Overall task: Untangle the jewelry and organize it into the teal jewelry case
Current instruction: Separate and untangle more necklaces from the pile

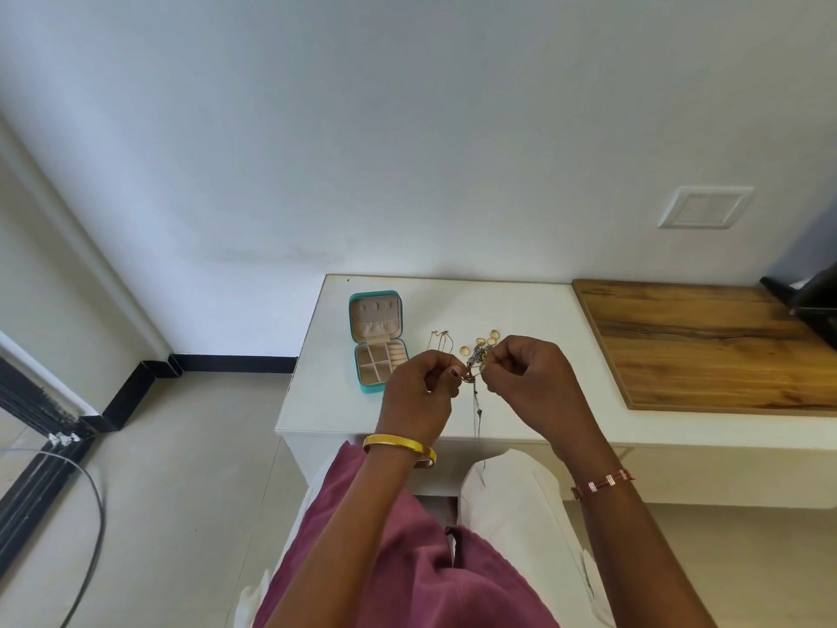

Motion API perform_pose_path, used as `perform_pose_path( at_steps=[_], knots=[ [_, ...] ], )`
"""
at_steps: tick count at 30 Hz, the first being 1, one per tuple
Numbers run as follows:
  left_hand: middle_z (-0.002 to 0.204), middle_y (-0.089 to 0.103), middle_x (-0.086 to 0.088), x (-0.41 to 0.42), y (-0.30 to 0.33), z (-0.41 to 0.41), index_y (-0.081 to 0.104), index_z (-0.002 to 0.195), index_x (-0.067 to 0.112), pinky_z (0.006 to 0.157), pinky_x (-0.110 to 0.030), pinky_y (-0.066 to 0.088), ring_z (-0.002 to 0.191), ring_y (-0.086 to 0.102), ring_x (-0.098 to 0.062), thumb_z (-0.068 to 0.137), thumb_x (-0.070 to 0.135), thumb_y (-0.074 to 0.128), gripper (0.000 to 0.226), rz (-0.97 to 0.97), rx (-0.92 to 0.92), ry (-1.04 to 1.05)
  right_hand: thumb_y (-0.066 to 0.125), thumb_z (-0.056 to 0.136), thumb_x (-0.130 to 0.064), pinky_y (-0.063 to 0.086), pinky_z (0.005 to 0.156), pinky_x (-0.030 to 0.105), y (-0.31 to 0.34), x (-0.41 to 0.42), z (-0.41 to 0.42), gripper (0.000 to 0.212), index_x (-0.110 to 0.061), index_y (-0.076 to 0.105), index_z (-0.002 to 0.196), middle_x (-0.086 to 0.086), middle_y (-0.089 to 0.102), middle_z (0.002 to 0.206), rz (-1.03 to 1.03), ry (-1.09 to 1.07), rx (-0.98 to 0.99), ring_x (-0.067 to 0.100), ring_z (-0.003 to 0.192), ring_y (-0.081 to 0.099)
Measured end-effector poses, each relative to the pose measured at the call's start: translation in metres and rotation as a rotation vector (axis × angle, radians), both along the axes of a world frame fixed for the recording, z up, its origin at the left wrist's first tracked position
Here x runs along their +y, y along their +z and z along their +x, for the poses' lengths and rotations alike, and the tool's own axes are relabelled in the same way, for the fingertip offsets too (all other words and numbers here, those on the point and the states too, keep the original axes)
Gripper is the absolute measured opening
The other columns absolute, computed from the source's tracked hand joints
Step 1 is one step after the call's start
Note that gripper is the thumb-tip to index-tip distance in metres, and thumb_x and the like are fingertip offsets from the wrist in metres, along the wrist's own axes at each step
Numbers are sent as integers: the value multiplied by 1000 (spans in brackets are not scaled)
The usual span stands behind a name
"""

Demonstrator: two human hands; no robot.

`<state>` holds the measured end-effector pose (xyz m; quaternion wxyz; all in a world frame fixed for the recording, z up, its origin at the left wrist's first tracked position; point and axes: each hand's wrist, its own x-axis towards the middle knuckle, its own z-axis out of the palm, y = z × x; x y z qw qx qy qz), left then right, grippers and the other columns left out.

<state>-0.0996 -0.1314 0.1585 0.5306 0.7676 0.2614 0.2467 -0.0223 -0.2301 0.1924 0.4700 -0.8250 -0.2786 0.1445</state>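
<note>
Hands up close together: your left hand (pixel 423 392) and right hand (pixel 530 378) both pinch the tangled jewelry (pixel 476 367) between them, one chain (pixel 477 412) dangling straight down. Teal case (pixel 378 342) lies open just left of your left hand, lid pointing away from you.

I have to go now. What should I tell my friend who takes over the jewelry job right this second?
Left hand: pinches one side of the tangle.
Right hand: pinches the other side; both hold it above the table. A chain hangs down from it.
Case: open on the table, left of the hands; its compartments look mostly empty.
Loose on the table behind the hands: gold rings and a thin necklace.
Done: case opened, some pieces apparently freed.
Left: finish untangling, then put everything in the case.
</note>
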Motion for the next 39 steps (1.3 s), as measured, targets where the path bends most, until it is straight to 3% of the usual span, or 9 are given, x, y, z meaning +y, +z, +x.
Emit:
perform_pose_path(
  at_steps=[4,7,14,16,21,24,29,34,39],
  knots=[
    [69,53,1,0,2,0,52,78,14,63,-20,45,61,53,-8,95,4,35,26,-304,40,-151,47,88,-5,49,68,31,1,-1,-2,19,-7,58,72,5,56,60,154,71,457,16,56,51],
    [60,52,-5,1,7,0,49,70,9,64,-32,43,49,52,-11,92,3,28,32,-699,-52,-249,41,90,-2,47,55,27,0,-1,-3,23,-6,54,71,5,51,55,282,155,702,15,49,47],
    [63,52,-6,0,7,1,49,71,9,59,-28,41,51,51,-14,90,12,30,28,-933,-48,-191,38,91,-6,37,55,26,0,0,-2,22,-7,50,73,5,42,57,135,193,530,12,51,37],
    [66,53,-2,0,8,1,52,74,12,64,-28,41,60,53,-11,95,13,32,29,-755,-18,-156,42,91,-12,36,59,28,1,-1,-2,22,-9,48,70,1,41,56,31,169,341,12,54,36],
    [91,50,-12,8,-13,-4,54,91,7,75,-35,38,83,45,-23,89,30,24,38,470,198,-188,49,87,-18,32,60,29,-1,-1,-2,16,-12,44,72,-3,45,64,-227,164,-272,17,60,41],
    [92,51,-11,11,-14,-6,55,91,6,76,-38,40,84,45,-25,85,29,26,37,564,199,-245,46,89,-20,32,66,29,-4,-1,-5,12,-14,44,79,-2,47,71,-313,184,-530,20,66,44],
    [79,55,3,17,-5,-10,56,85,15,71,-22,42,72,49,-10,93,18,47,13,213,20,-259,55,86,-8,36,57,27,4,-6,3,15,-16,54,73,1,49,63,17,177,-84,12,56,40],
    [63,57,11,10,6,-9,58,75,21,59,-7,42,57,52,5,91,10,50,21,-64,-68,-192,55,83,-1,41,55,21,12,-7,-1,23,-13,59,64,-1,50,52,143,207,225,9,51,44],
    [58,56,4,3,12,-6,59,67,17,66,-25,48,55,54,-5,92,8,45,30,-445,-121,-56,54,83,-3,40,53,20,11,-2,-6,20,-8,60,65,-1,48,48,71,180,258,7,46,43]
  ],
)
